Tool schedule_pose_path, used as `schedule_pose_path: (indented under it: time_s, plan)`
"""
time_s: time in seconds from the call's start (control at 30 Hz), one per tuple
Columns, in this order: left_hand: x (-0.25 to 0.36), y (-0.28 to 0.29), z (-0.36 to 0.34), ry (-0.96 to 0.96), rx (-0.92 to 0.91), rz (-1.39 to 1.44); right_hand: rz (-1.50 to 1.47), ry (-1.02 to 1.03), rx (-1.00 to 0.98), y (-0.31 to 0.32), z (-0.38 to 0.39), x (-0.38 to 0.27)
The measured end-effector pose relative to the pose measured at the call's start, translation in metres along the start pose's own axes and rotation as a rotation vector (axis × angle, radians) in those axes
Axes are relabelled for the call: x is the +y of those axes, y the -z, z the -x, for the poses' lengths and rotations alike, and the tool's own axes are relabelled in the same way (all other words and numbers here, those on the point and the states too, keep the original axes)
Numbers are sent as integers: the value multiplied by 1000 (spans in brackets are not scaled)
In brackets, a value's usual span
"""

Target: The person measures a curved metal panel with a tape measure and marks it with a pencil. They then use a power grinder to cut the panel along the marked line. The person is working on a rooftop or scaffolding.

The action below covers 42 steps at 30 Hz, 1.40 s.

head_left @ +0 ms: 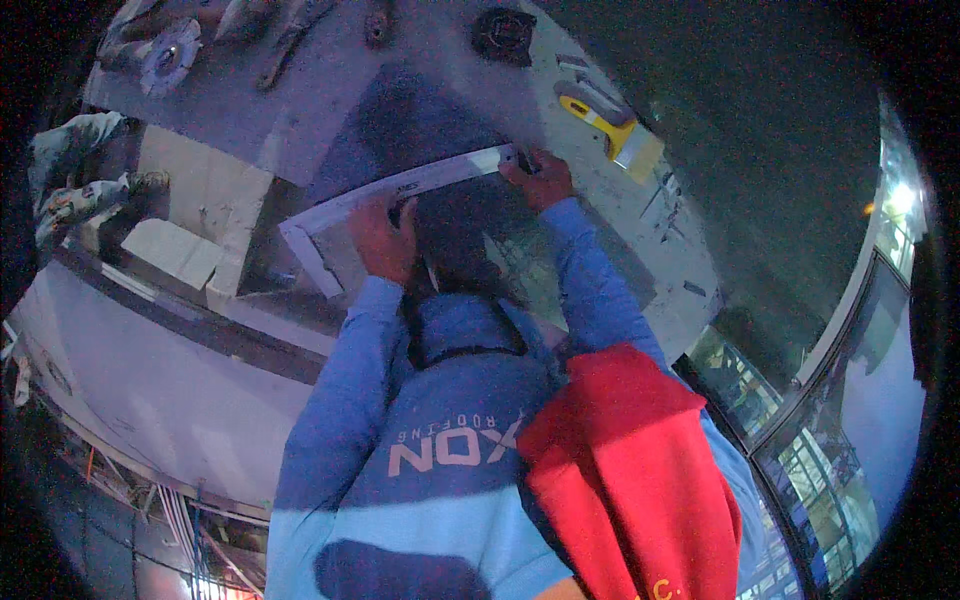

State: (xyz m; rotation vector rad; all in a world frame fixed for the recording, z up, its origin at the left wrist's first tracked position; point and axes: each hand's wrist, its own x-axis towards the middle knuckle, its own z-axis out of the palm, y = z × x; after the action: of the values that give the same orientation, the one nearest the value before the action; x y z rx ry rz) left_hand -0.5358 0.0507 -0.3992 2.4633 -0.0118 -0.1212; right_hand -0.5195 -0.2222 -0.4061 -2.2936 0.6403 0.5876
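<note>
A long white strip [425, 180], with a short leg bending back toward me at its left end, lies across the space in front of my chest. It looks like metal or plastic edging, but its exact kind is unclear. My left hand [383, 238] is closed on its middle-left part, thumb on the near side. At the strip's right end, my right hand [541, 180] grips it with bent fingers; a small dark patch shows beside the fingertips, too blurred to name. Below the strip, a dark shadowed area hides detail between my forearms.
A yellow-handled tool [600, 118] lies at the right of the dusty surface. Farther off are a dark squarish object [503, 37] and a round disc [170, 55]. An open compartment [190, 185] with pale blocks is at left. Red cloth [635, 450] hangs over my front.
</note>
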Motion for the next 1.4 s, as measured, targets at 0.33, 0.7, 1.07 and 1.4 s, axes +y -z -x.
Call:
schedule_pose_path:
  time_s: [0.33,0.7,1.07,1.4]
  plan:
    - [0,-31,-6,-47,245,-250,-227,27,-8,10,10,11]
    - [0,-42,-1,-113,250,-519,-91,247,30,8,8,24]
    - [-8,-45,1,-232,289,-473,-86,218,141,4,35,41]
    - [-2,-45,-2,-186,283,-439,-137,241,45,21,6,30]
